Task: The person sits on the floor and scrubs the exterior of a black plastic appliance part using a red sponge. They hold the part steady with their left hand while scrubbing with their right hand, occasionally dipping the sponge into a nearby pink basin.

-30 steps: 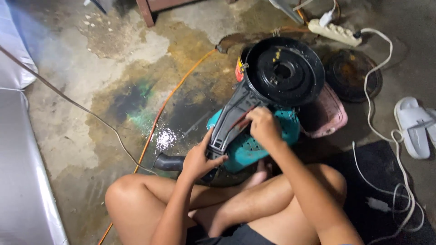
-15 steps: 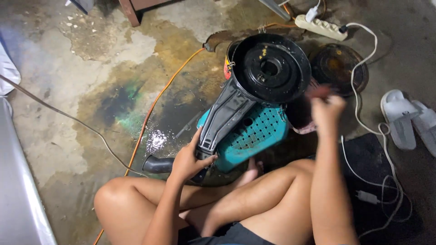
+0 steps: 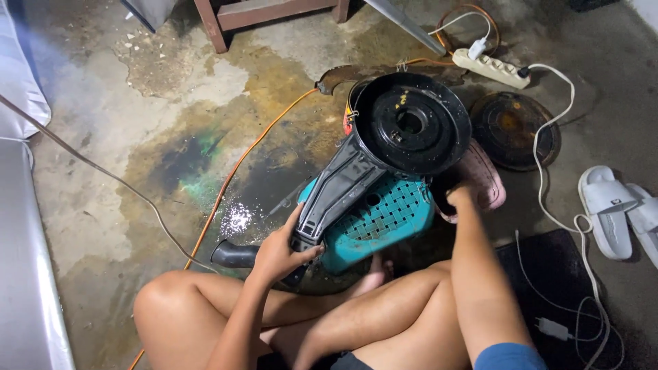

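A black plastic housing with a round bowl-shaped top and a long neck lies tilted across a teal plastic stool. My left hand grips the lower end of the housing's neck, next to a short black pipe stub. My right hand reaches down beside the stool, under the round top, against a pink object. Its fingers are hidden, so what it holds cannot be seen. My bare legs are folded below the stool.
A round dark disc lies on the stained wet concrete floor at right. A white power strip and white cable, an orange cord, white slippers, a dark mat with a charger and a wooden frame surround me.
My right hand left the housing's neck, rose to the right, then dropped beside the stool under the round top. My left hand kept its grip. The view shifted slightly.
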